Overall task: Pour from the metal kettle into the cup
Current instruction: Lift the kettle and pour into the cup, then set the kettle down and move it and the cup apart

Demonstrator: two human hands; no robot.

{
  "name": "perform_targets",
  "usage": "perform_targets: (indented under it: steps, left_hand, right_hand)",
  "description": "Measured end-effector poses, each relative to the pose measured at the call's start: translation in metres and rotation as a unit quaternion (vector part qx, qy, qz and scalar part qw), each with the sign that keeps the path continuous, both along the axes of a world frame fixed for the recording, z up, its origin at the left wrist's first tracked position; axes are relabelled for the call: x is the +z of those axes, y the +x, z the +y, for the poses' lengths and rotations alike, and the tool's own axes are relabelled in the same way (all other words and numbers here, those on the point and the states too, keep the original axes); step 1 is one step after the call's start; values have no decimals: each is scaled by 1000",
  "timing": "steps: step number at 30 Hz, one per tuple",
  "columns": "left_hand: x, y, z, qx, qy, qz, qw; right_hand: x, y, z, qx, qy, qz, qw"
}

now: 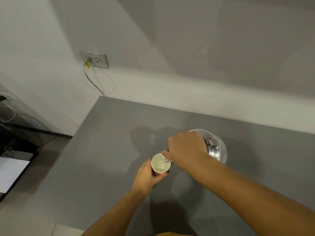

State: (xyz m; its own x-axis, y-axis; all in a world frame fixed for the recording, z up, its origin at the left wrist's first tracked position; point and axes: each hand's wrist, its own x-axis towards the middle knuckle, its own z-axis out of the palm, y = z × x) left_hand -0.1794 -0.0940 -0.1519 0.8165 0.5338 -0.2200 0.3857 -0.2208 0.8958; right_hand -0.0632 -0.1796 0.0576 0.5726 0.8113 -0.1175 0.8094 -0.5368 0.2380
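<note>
A shiny metal kettle (217, 149) is tilted toward the left above the grey table (105, 142). My right hand (185, 147) grips its handle from above and hides most of the lid. The kettle's spout reaches over the rim of a paper cup (160, 163), which has a pale inside and a dark red outer wall. Pale liquid shows inside the cup under the spout. My left hand (147, 177) wraps around the cup's side from below and holds it upright on the table.
The grey table meets a white wall at its far edge. A wall socket (95, 59) with a plugged cable hangs above the table's left corner. A dark device with white paper (12, 171) sits on the floor to the left.
</note>
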Motion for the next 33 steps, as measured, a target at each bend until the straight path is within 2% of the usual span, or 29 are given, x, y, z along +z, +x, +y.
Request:
perform_targets:
  steps: [9,14,20,25,29,33]
  left_hand:
    - [-2,1,0,-4,-2,-8,1000]
    - [0,0,2,-13,6,-15,1000]
    - [4,-3,1,-24,-31,-41,998]
    - [14,-7,3,-54,-82,-38,994]
    - [29,-11,8,-44,-10,-2,999]
    - [44,-2,24,-6,65,-19,998]
  right_hand:
    - [1,7,-11,-51,33,25,998]
    - [1,19,-30,-113,79,72,988]
    - [-13,40,-60,-200,132,175,955]
    - [-22,51,-89,-229,182,233,927]
    - [-25,63,-109,-255,216,256,907]
    - [-25,81,-121,-264,244,267,894]
